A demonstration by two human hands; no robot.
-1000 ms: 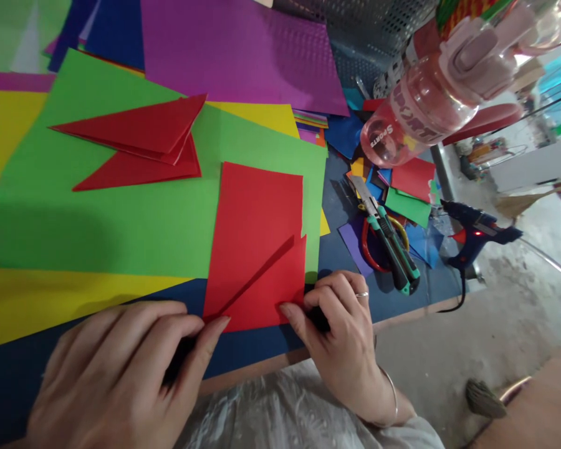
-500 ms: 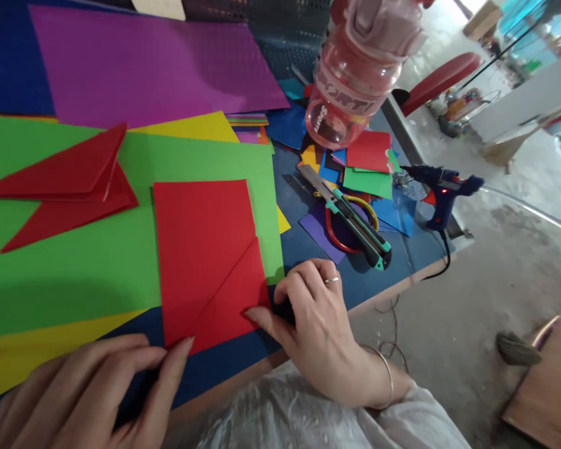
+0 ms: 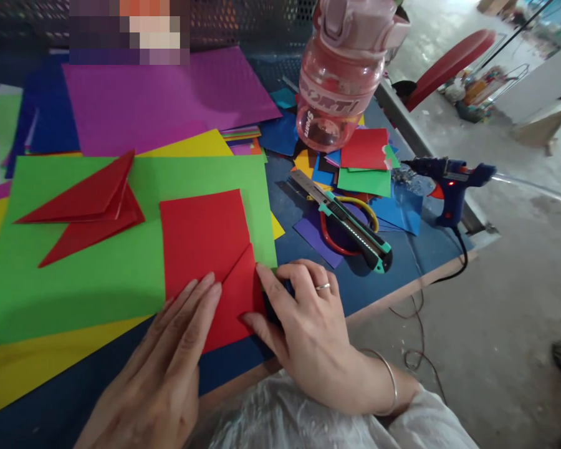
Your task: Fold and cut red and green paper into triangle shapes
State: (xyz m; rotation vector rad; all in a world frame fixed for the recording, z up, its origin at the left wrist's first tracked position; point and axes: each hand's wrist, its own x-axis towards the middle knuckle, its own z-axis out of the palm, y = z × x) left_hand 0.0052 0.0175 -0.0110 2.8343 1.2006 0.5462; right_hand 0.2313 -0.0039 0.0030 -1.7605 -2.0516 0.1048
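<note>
A red paper [image 3: 206,234] lies over the green sheet [image 3: 88,280], its lower right part folded over with a slanting edge. My left hand [image 3: 168,355] rests flat on the paper's lower left part, fingers stretched out beside the slanting edge. At the paper's right edge is my right hand [image 3: 308,324], ring on one finger, its thumb on the lower right corner and the index fingertip at the side, thumb and index apart. Two folded red paper pieces, an upper one [image 3: 88,193] and a lower one [image 3: 93,231], overlap on the green sheet at the left.
Right of the papers lie a cutter [image 3: 346,221], scissors [image 3: 325,234] with red and yellow handles and paper scraps [image 3: 364,181]. A pink bottle [image 3: 339,87] stands behind them. A glue gun [image 3: 451,187] is near the table's right edge. Purple paper [image 3: 168,100] lies at the back.
My left hand has moved up and right from the lower left corner onto the red paper, flattening out. My right index finger has stretched up along the paper's right edge. The view has shifted slightly.
</note>
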